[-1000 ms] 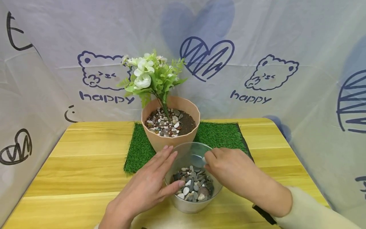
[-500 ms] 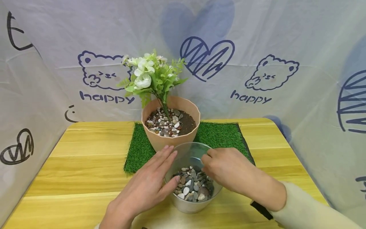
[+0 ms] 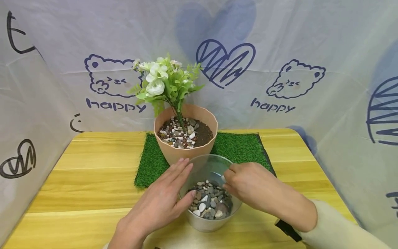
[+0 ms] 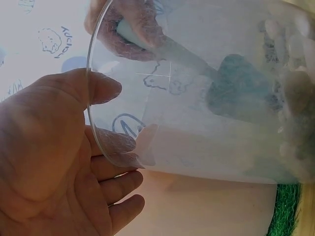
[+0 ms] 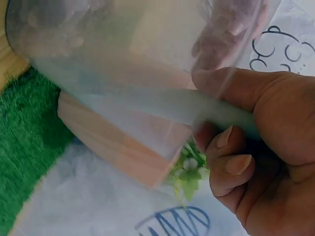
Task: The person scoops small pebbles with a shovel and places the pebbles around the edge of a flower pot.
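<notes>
Up close, a person's right hand curls its fingers round the handle of a bluish scoop, whose blade reaches inside a clear container of mixed pebbles on a wood-grained tabletop. The left hand, fingers extended and thumb spread apart, rests opposite against the container's rim. Just behind, a peach pot filled with dark soil and small stones holds white flowers among green leaves, standing on a green turf mat. A pale backdrop, lettered "happy" in dark blue, hangs behind the tabletop.
</notes>
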The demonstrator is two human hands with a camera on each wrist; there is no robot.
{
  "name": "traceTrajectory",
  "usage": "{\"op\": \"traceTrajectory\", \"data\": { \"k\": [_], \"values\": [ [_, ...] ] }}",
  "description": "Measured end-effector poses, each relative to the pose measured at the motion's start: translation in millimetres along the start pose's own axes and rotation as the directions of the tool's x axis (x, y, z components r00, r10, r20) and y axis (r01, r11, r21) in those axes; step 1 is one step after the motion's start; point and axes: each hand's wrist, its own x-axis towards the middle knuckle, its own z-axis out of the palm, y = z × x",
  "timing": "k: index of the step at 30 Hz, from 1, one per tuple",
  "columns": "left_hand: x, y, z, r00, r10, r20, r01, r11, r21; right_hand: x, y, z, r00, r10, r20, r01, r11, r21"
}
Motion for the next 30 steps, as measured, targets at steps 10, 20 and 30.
{"op": "traceTrajectory", "data": {
  "k": [10,20,30],
  "values": [
    [0.2,-0.6,-0.4,1.0,-0.011,0.012,0.011,0.999,-0.03,9.3,1.7,9.1,0.987,0.112,0.116,-0.135,0.966,0.222],
    [-0.3,0.1,-1.3,0.999,-0.03,0.012,0.031,0.999,-0.038,9.2,-5.0,3.8,0.934,0.305,0.183,-0.342,0.912,0.227],
    [-0.3,0.3,-0.7,0.999,-0.032,0.013,0.032,0.999,-0.043,8.4,-4.5,4.5,0.947,0.285,0.145,-0.311,0.929,0.2]
  ]
}}
